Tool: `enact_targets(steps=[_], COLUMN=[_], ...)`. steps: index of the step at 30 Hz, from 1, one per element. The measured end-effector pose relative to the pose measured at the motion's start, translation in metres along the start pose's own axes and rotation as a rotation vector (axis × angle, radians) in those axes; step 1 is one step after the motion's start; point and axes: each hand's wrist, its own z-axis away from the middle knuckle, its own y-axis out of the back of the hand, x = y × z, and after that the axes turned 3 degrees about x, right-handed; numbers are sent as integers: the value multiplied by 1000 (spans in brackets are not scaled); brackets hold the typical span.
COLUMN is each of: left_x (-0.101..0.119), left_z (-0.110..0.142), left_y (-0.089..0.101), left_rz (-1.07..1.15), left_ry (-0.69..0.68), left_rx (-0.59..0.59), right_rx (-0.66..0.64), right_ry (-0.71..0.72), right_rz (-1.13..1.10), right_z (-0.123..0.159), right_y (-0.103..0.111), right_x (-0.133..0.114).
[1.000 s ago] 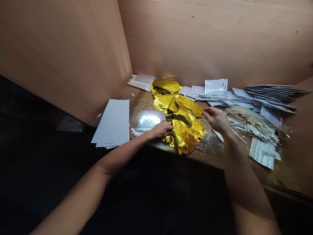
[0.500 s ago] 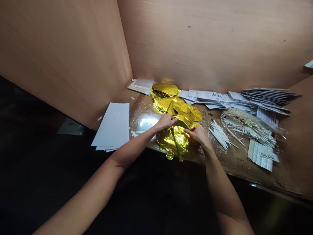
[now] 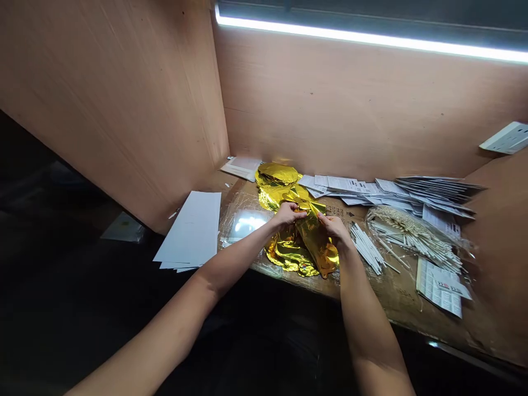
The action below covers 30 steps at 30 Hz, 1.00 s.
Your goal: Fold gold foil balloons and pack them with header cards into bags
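Both my hands are close together over a heap of gold foil balloons. My left hand (image 3: 289,213) pinches the upper end of a folded gold foil balloon (image 3: 317,243), and my right hand (image 3: 333,226) grips the same foil beside it. The balloon hangs down and to the right between them. Below it lies a crumpled gold foil balloon (image 3: 286,252). Another gold foil balloon (image 3: 278,175) rests further back, against the wall. A little right of my right hand lies a bundle of white sticks (image 3: 366,248).
A stack of white sheets (image 3: 190,231) sits at the bench's left edge. Printed leaflets (image 3: 350,187) spread along the back wall. A plastic bag of sticks (image 3: 412,236) and printed papers (image 3: 438,287) lie right. Wooden panels (image 3: 330,115) wall the bench. A white socket strip (image 3: 505,137) sits upper right.
My hands have come closer together and now raise a folded strip of gold foil. The view has tilted upward, bringing a light strip and a white socket strip into sight.
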Motion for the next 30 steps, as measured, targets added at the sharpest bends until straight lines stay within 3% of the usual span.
enact_targets(steps=[3, 7, 10, 12, 14, 17, 19, 21, 26, 30], left_x=[2, 15, 36, 53, 69, 88, 98, 106, 133, 163], left_z=[-8, -18, -14, -8, -5, -15, -30, -47, -75, -85], left_y=[8, 35, 39, 25, 5, -22, -31, -35, -38, -32], left_rz=[-57, -161, -215, -200, -116, 73, 180, 223, 195, 65], left_ry=[-38, -90, -261, -395, -465, -423, -345, -317, -417, -527], left_rx=[114, 333, 451, 410, 251, -31, -144, -183, -157, -123], right_rx=[34, 113, 89, 65, 40, -46, -77, -36, 164, 130], right_ry=[50, 133, 196, 225, 244, 250, 242, 243, 321, 391], right_rz=[-130, -263, -377, -433, -463, -508, -539, -556, -578, -530], right_z=[-5, -5, 3, 7, 9, 7, 2, -5, -25, -29], right_y=[9, 43, 68, 77, 80, 84, 88, 94, 112, 129], right_x=[-9, -20, -28, -35, -42, -54, -59, -63, -74, -92])
